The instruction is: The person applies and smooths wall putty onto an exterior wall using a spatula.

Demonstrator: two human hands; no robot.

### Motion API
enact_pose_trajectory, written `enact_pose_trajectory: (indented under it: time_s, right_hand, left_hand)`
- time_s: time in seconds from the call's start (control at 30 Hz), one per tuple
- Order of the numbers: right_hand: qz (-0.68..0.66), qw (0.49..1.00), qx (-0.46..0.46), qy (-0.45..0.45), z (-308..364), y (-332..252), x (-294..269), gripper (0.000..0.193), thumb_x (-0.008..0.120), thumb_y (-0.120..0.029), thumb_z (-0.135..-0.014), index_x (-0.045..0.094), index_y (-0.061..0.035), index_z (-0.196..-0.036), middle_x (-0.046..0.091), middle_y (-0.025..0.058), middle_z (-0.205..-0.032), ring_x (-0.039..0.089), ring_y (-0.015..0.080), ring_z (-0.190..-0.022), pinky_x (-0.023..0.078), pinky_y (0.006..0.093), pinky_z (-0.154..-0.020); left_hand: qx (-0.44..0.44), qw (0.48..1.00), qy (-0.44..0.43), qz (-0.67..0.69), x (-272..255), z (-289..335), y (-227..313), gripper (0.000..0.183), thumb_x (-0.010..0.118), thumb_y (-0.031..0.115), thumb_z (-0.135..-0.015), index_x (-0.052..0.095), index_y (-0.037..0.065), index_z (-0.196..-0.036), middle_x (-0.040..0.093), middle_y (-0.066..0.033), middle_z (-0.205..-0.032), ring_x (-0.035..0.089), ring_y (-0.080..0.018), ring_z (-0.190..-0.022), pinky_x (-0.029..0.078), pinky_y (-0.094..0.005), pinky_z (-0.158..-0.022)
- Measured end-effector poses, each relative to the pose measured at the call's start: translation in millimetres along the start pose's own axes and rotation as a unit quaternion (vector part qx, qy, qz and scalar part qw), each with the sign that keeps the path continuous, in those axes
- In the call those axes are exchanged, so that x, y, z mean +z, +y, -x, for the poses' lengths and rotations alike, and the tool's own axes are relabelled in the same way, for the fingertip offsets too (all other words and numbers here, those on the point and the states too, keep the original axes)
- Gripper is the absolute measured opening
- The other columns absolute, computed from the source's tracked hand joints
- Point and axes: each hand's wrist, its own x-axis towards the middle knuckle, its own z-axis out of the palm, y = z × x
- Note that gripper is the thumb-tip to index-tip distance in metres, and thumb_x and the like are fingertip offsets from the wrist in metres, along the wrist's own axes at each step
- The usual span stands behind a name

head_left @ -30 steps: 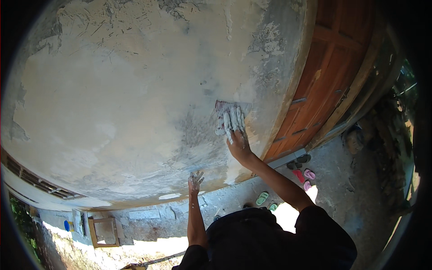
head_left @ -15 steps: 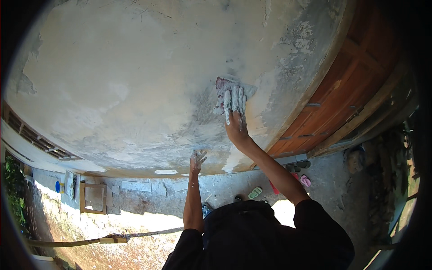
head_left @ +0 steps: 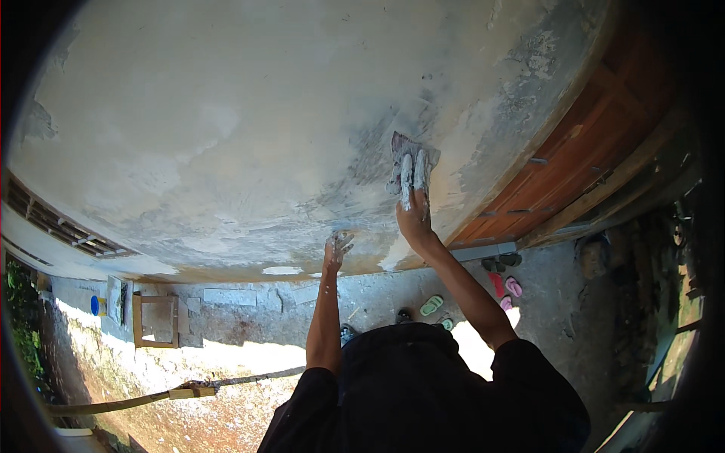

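Observation:
I face a rough, patchy plastered wall (head_left: 226, 128). My right hand (head_left: 414, 211) is stretched up, its white-smeared fingers flat on a grey rag (head_left: 402, 148) that it presses against the wall near a wooden door. Around the rag the plaster looks darker and wet. My left hand (head_left: 337, 248) rests lower on the wall with its fingers spread and holds nothing; it is also speckled with white.
A brown wooden door (head_left: 581, 151) stands right of the rag. On the concrete ground below lie several sandals (head_left: 431, 305), a small wooden frame (head_left: 155, 321) and a long wooden pole (head_left: 181, 392). A slatted vent (head_left: 53, 226) sits at the far left.
My right hand with the rag has slid slightly across the wall toward the door. My left hand stays on the wall. The view has shifted a little.

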Motion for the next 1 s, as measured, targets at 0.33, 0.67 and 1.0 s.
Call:
enact_pose_trajectory:
  time_s: [0.33,0.67,1.0]
  right_hand:
    - [0.107,0.986,-0.066,-0.11,86,-4,66,0.06,0.041,0.009,-0.073,0.023,0.0008,-0.129,0.011,0.0254,-0.135,0.017,0.0423,-0.123,0.019,0.042,-0.101]
    - [0.0,0.941,0.285,-0.181,86,11,151,0.035,0.045,-0.01,-0.079,0.044,0.0047,-0.111,0.052,0.02,-0.095,0.049,0.0332,-0.093,0.041,0.0347,-0.078]
    - [-0.267,0.877,0.336,0.215,142,20,99,0.04,0.04,0.01,-0.07,0.045,0.0064,-0.11,0.054,0.0093,-0.098,0.052,0.0179,-0.087,0.039,0.0258,-0.08]
  left_hand:
    - [-0.018,1.0,0.001,-0.013,-11,17,20,0.048,0.034,0.037,-0.088,0.028,0.003,-0.121,0.031,-0.0177,-0.126,0.044,-0.0315,-0.11,0.037,-0.0433,-0.085]
    - [-0.039,0.999,-0.036,-0.013,-51,17,30,0.053,0.037,0.036,-0.088,0.018,0.007,-0.128,0.031,-0.0198,-0.125,0.044,-0.0348,-0.109,0.038,-0.0446,-0.084]
    - [-0.053,0.996,-0.045,-0.054,-57,31,45,0.061,0.038,0.035,-0.087,0.01,0.006,-0.133,0.028,-0.0216,-0.128,0.044,-0.0359,-0.109,0.038,-0.0436,-0.085]
